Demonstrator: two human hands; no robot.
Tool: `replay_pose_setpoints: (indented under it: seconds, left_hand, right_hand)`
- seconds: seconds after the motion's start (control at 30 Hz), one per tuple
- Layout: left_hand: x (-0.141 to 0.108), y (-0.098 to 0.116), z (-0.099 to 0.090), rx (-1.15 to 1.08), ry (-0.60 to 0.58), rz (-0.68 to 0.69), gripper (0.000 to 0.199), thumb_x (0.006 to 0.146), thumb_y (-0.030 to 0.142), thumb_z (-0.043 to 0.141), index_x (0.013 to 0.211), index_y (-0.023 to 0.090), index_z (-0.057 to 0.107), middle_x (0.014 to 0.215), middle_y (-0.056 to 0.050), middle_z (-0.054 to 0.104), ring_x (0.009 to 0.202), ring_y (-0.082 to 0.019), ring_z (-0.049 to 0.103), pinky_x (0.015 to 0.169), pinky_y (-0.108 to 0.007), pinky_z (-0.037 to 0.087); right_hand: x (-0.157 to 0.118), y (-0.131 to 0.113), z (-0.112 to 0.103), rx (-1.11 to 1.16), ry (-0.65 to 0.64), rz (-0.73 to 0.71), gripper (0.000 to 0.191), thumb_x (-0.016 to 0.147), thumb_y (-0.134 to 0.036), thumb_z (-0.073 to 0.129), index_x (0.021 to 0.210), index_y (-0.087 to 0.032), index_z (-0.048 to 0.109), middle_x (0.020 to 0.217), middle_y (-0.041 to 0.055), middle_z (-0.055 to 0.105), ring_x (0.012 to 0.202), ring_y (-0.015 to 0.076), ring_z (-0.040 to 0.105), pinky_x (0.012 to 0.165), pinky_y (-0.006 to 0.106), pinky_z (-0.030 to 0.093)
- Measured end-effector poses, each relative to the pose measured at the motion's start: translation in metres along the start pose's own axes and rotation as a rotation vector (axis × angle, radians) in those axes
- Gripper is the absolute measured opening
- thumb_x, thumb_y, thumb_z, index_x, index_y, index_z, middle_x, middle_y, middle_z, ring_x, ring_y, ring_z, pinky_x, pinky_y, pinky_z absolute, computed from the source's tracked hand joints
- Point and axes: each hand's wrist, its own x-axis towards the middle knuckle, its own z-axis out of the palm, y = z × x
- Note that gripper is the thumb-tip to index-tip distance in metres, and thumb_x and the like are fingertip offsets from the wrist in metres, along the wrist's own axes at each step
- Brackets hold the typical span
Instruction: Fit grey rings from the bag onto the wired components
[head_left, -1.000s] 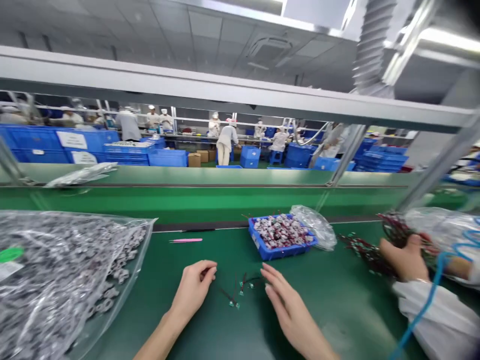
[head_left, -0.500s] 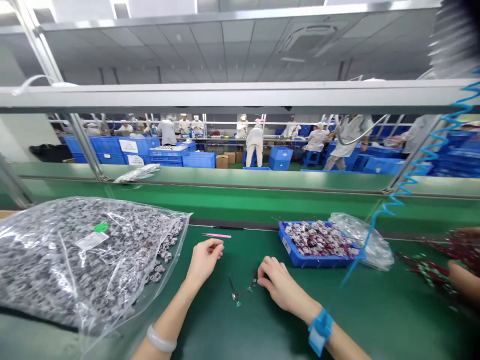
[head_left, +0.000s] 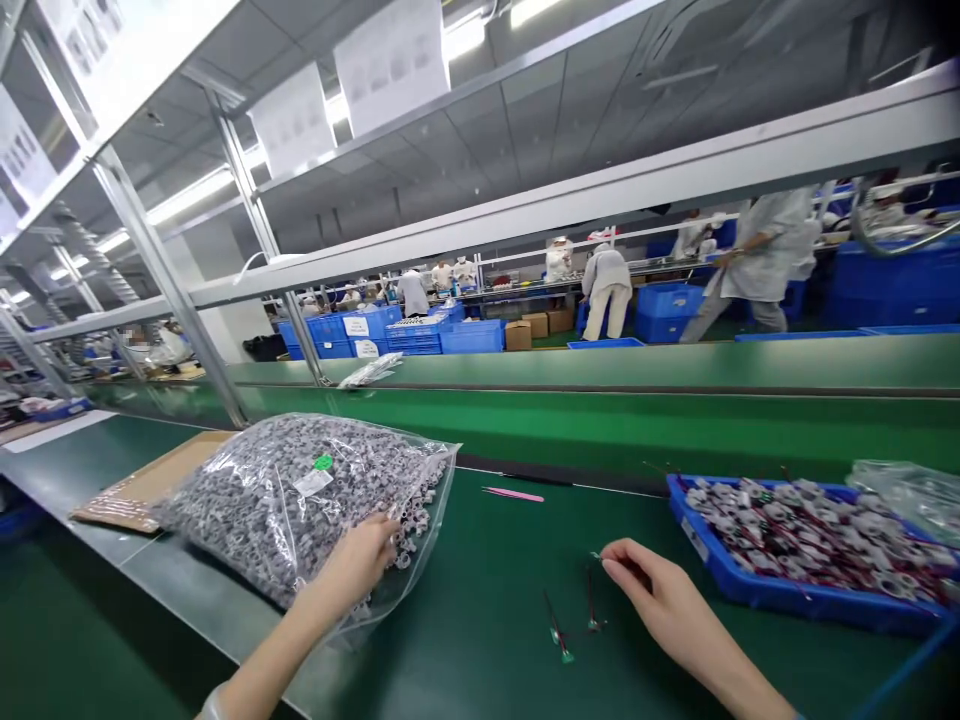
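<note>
My left hand [head_left: 360,556] is at the open right end of a clear plastic bag [head_left: 281,500] full of small grey ring-shaped parts, its fingers curled among the loose ones; what they hold is hidden. My right hand [head_left: 652,592] pinches the end of a small wired piece [head_left: 595,557] above the green mat. Another wired piece with green ends [head_left: 559,640] lies just left of it. Pink tweezers [head_left: 517,494] rest near the mat's back edge, between the bag and my right hand.
A blue tray [head_left: 705,565] of grey parts with dark red wires stands at the right, a crumpled clear bag [head_left: 907,495] behind it. Brown cardboard [head_left: 150,480] lies left of the big bag. Metal posts rise behind the bench. People in white work beyond.
The view has turned left. My left hand has moved from above the mat to the grey parts in the bag's mouth. The co-worker's hands at the right are out of view.
</note>
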Motion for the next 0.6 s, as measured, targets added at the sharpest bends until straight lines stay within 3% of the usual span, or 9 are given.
replay_pose_setpoints:
  seconds: [0.13, 0.3, 0.5, 0.6]
  left_hand:
    - [0.024, 0.028, 0.018, 0.126, 0.059, 0.058, 0.034, 0.087, 0.01, 0.039, 0.115, 0.017, 0.057, 0.114, -0.012, 0.055, 0.101, -0.024, 0.059, 0.081, -0.03, 0.046]
    - [0.048, 0.032, 0.03, 0.192, 0.024, 0.04, 0.03, 0.084, 0.008, 0.044, 0.107, 0.016, 0.06, 0.109, -0.014, 0.055, 0.095, -0.026, 0.061, 0.072, -0.029, 0.047]
    - [0.037, 0.025, 0.031, 0.259, 0.022, 0.002, 0.042, 0.083, 0.003, 0.037, 0.119, 0.015, 0.053, 0.108, -0.016, 0.056, 0.091, -0.025, 0.061, 0.069, -0.029, 0.047]
    - [0.032, 0.025, 0.026, 0.285, 0.034, -0.038, 0.041, 0.082, 0.002, 0.034, 0.115, 0.012, 0.055, 0.1, -0.017, 0.06, 0.093, -0.027, 0.06, 0.072, -0.032, 0.047]
  right_hand:
    - [-0.004, -0.001, -0.001, 0.095, 0.012, 0.028, 0.033, 0.082, -0.051, 0.046, 0.074, -0.022, 0.057, 0.07, 0.0036, 0.057, 0.065, 0.0191, 0.05, 0.057, 0.028, 0.039]
    - [-0.004, 0.001, -0.003, 0.267, 0.019, 0.097, 0.033, 0.079, -0.052, 0.051, 0.073, -0.02, 0.056, 0.065, 0.0015, 0.053, 0.059, 0.0151, 0.047, 0.055, 0.026, 0.04]
    - [-0.004, -0.001, -0.001, 0.428, 0.004, 0.163, 0.035, 0.071, -0.053, 0.059, 0.071, -0.019, 0.057, 0.061, -0.0006, 0.052, 0.053, 0.0122, 0.045, 0.051, 0.025, 0.038]
    - [-0.004, -0.005, 0.0, 0.483, 0.002, 0.182, 0.033, 0.068, -0.051, 0.061, 0.07, -0.018, 0.057, 0.059, -0.0025, 0.049, 0.051, 0.0105, 0.043, 0.05, 0.023, 0.035]
